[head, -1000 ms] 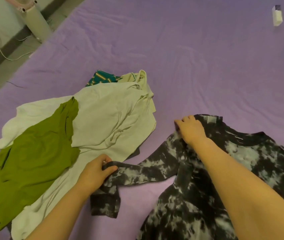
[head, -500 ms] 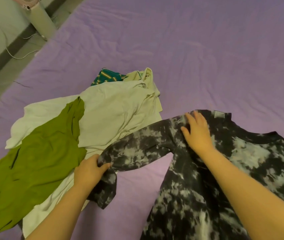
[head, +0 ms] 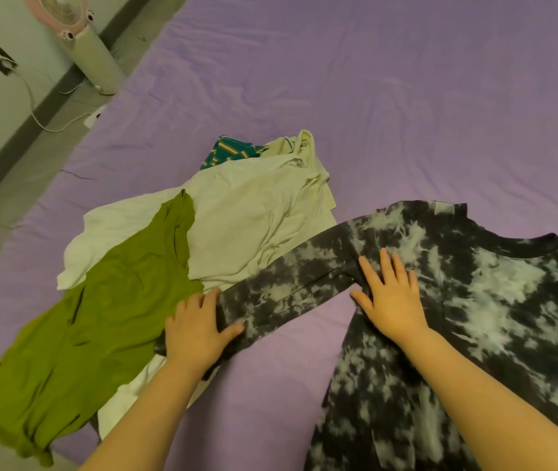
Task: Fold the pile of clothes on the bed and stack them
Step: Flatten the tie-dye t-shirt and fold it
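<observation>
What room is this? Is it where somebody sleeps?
Most likely a bedroom. A big bed with a purple sheet fills the view, with a pile of clothes on it, such as a green garment and a black-and-white tie-dye shirt. A standing fan is on the floor beside the bed.

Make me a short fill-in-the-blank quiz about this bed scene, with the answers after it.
1. The bed sheet is ____ in colour.
2. The left hand presses the sleeve end of the ____ shirt.
3. The right hand lies ____ on that shirt.
4. The green garment lies on a ____ one.

Answers: purple; tie-dye; flat; white
</observation>
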Action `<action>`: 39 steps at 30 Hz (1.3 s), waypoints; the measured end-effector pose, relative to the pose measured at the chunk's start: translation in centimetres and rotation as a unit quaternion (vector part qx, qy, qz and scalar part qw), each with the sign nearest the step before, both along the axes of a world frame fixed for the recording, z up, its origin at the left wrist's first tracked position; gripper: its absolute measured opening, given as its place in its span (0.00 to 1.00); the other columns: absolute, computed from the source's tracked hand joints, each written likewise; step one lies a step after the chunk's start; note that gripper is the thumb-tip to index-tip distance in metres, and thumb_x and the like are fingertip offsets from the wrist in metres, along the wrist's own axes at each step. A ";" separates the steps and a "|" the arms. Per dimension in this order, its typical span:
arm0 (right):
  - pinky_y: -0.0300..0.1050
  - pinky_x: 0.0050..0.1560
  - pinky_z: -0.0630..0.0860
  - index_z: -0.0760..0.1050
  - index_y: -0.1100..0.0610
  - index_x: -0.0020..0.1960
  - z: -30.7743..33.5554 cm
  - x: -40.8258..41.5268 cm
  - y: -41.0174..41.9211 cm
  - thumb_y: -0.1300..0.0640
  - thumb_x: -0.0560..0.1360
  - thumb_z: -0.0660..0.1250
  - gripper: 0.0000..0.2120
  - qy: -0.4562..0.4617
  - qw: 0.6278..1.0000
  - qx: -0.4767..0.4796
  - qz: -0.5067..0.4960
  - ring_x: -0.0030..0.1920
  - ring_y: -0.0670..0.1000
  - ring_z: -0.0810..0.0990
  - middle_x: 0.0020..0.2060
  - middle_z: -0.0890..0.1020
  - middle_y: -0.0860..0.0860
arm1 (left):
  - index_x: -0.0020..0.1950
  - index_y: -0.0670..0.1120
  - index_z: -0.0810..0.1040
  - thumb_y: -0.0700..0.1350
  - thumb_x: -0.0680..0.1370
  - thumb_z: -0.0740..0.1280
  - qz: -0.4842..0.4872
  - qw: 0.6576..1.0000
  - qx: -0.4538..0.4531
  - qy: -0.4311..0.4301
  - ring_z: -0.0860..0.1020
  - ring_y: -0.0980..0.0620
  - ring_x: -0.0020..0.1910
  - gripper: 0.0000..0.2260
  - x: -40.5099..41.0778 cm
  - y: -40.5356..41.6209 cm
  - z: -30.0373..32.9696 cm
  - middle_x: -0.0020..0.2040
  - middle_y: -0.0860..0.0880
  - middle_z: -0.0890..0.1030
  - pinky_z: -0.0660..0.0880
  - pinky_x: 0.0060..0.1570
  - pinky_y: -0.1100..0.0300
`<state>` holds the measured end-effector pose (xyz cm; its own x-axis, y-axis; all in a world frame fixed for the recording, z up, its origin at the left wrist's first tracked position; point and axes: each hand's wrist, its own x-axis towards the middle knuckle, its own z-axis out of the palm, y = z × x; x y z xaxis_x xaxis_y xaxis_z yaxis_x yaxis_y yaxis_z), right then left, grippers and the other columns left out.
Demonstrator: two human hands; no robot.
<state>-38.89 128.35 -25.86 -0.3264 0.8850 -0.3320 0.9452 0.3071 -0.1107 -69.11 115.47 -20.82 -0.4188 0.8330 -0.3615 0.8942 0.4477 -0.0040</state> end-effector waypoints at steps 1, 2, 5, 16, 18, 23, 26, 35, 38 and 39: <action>0.60 0.74 0.48 0.44 0.47 0.78 0.1 0.1 -0.5 0.37 0.79 0.48 0.31 0.000 1.000 -0.004 -0.004 0.77 0.58 0.44 0.77 0.45 0.56 | 0.74 0.54 0.61 0.67 0.72 0.63 -0.018 0.999 0.026 -0.007 0.67 0.46 0.66 0.35 0.8 0.1 0.0 0.69 0.49 0.69 0.68 0.59 0.52; 0.59 0.75 0.48 0.44 0.47 0.78 0.3 0.3 -1.0 0.37 0.79 0.48 0.31 0.003 1.000 -0.008 -0.012 0.77 0.58 0.44 0.77 0.45 0.56 | 0.75 0.53 0.61 0.65 0.73 0.64 -0.039 0.998 0.048 -0.021 0.65 0.46 0.67 0.33 1.7 0.3 0.0 0.70 0.48 0.67 0.66 0.62 0.51; 0.56 0.75 0.49 0.46 0.47 0.78 0.9 1.8 -2.9 0.38 0.79 0.47 0.30 0.019 0.998 -0.029 -0.053 0.77 0.56 0.46 0.78 0.47 0.54 | 0.75 0.51 0.62 0.58 0.77 0.63 -0.072 0.990 0.075 -0.099 0.64 0.47 0.70 0.28 5.6 1.4 0.0 0.71 0.48 0.66 0.65 0.67 0.51; 0.54 0.75 0.51 0.49 0.49 0.78 2.3 18.9 -11.3 0.47 0.82 0.53 0.27 -0.066 0.979 -0.144 -0.131 0.77 0.55 0.50 0.77 0.49 0.53 | 0.74 0.52 0.62 0.51 0.81 0.58 -0.254 0.944 -0.023 -0.211 0.76 0.48 0.55 0.21 23.7 3.7 -0.3 0.61 0.49 0.76 0.75 0.49 0.54; 0.53 0.75 0.52 0.50 0.49 0.78 2.5 21.6 -12.3 0.47 0.82 0.53 0.26 -0.051 0.980 -0.134 -0.135 0.77 0.54 0.50 0.77 0.50 0.53 | 0.74 0.52 0.61 0.51 0.81 0.58 -0.275 0.939 -0.031 -0.204 0.76 0.49 0.55 0.20 26.7 3.6 -0.6 0.60 0.49 0.76 0.74 0.46 0.56; 0.51 0.74 0.56 0.58 0.52 0.76 3.3 27.9 -13.6 0.51 0.82 0.54 0.23 0.011 0.980 -0.084 -0.182 0.76 0.53 0.54 0.76 0.57 0.52 | 0.73 0.52 0.62 0.51 0.81 0.59 -0.312 0.928 -0.068 -0.193 0.76 0.49 0.57 0.20 33.9 4.0 -1.2 0.62 0.50 0.76 0.76 0.48 0.56; 0.51 0.74 0.58 0.63 0.55 0.74 3.4 31.8 -13.9 0.57 0.82 0.54 0.20 0.039 0.971 -0.072 -0.224 0.75 0.54 0.56 0.75 0.60 0.54 | 0.74 0.52 0.61 0.51 0.81 0.59 -0.326 0.919 -0.096 -0.199 0.76 0.49 0.58 0.22 38.5 4.7 -1.1 0.63 0.50 0.76 0.76 0.52 0.54; 0.47 0.66 0.63 0.63 0.56 0.73 1.7 39.1 -11.4 0.54 0.81 0.57 0.20 0.154 0.884 -0.021 -0.441 0.68 0.55 0.66 0.70 0.68 0.54 | 0.72 0.49 0.66 0.50 0.81 0.60 -0.321 0.883 -0.094 -0.330 0.75 0.48 0.61 0.19 52.5 9.6 -1.6 0.65 0.47 0.72 0.72 0.61 0.54; 0.48 0.62 0.66 0.61 0.55 0.74 0.8 39.2 -10.6 0.50 0.80 0.60 0.24 0.159 0.866 -0.039 -0.473 0.66 0.54 0.69 0.67 0.71 0.51 | 0.72 0.47 0.67 0.47 0.82 0.57 -0.320 0.890 -0.054 -0.321 0.75 0.47 0.59 0.17 55.6 12.1 -2.2 0.67 0.46 0.69 0.74 0.59 0.53; 0.49 0.60 0.68 0.63 0.55 0.72 0.6 39.2 -10.4 0.50 0.79 0.61 0.23 0.171 0.858 -0.049 -0.481 0.63 0.54 0.72 0.64 0.73 0.51 | 0.72 0.46 0.67 0.46 0.83 0.57 -0.328 0.891 -0.036 -0.313 0.74 0.47 0.60 0.17 56.3 13.0 -2.4 0.68 0.46 0.68 0.73 0.59 0.53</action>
<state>0.32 117.97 -25.29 0.4472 0.7728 -0.4504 0.6629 -0.6244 -0.4132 -12.80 128.51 -23.27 0.4523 0.7892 -0.4155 0.8005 -0.1537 0.5793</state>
